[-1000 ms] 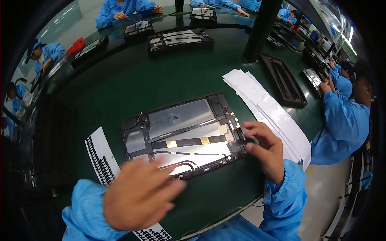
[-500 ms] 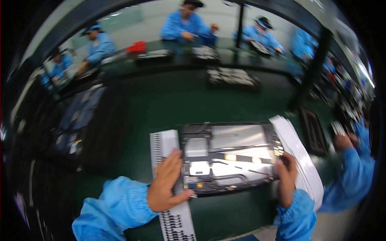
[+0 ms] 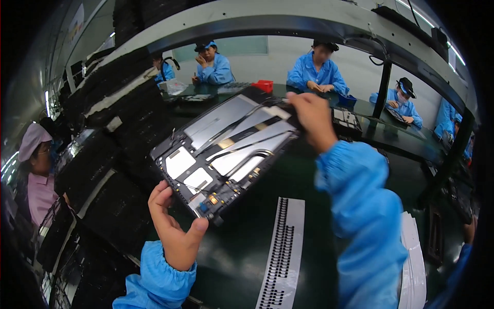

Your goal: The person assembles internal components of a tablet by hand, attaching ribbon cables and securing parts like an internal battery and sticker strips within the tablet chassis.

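Observation:
Between my two hands a tablet with its back off (image 3: 242, 147) is held up in the air, tilted, its silver battery plates, black cables and small circuit parts facing me. My left hand (image 3: 177, 224) grips its near lower corner, thumb on one side and fingers on the other. At the far right corner my right hand (image 3: 313, 117) is closed on the edge; some of its fingertips are hidden. Below on the green table lies a white strip sheet with rows of small black pieces (image 3: 282, 252).
Stacked black trays (image 3: 103, 190) rise at my left. White sheets (image 3: 411, 262) lie at the right, near an empty black tray (image 3: 435, 234). Across the bench, several people in blue work near a red bin (image 3: 263, 85). A person in pink (image 3: 40, 180) is at far left.
Both hands have lifted the tablet off the table, carried it left and away, and tilted it. The view has swung left, bringing the tray stacks and the person in pink into sight.

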`<act>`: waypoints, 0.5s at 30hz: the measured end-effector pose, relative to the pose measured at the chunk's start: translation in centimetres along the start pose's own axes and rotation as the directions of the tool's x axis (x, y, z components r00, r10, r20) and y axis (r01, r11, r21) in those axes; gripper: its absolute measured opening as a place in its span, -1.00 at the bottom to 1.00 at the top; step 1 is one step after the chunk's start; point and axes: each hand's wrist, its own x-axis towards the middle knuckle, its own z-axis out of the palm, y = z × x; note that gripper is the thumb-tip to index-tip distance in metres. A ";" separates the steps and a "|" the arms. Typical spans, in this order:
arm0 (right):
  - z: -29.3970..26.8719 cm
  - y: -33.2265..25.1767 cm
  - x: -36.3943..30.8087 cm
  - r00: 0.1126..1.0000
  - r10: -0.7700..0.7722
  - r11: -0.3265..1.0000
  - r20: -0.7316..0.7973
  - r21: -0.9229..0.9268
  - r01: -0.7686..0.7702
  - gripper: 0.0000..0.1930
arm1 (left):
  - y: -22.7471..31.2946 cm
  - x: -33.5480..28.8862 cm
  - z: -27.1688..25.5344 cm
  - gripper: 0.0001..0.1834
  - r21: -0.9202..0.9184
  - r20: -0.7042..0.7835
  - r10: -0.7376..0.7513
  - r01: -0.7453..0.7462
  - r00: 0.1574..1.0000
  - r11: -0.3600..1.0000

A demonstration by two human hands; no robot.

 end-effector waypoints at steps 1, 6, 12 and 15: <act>2.1 0.7 1.0 0.999 -0.047 0.998 0.010 0.031 0.047 -0.71 | -0.5 0.2 0.1 -0.15 0.023 -0.053 -0.041 0.042 0.998 0.999; 10.4 6.2 5.5 0.998 -0.006 0.980 0.067 0.200 -0.007 -0.64 | -2.2 0.2 0.2 -0.30 0.290 -0.131 -0.136 0.169 0.982 0.942; 13.1 8.0 1.5 0.985 0.169 0.867 0.046 0.469 -0.171 -0.69 | -5.0 2.3 -0.4 -0.18 0.354 -0.185 0.082 -0.012 0.979 0.935; 13.2 8.7 1.6 0.978 0.209 0.866 -0.008 0.466 -0.181 -0.62 | -5.3 2.2 2.7 -0.15 0.399 -0.155 0.163 -0.089 0.974 0.913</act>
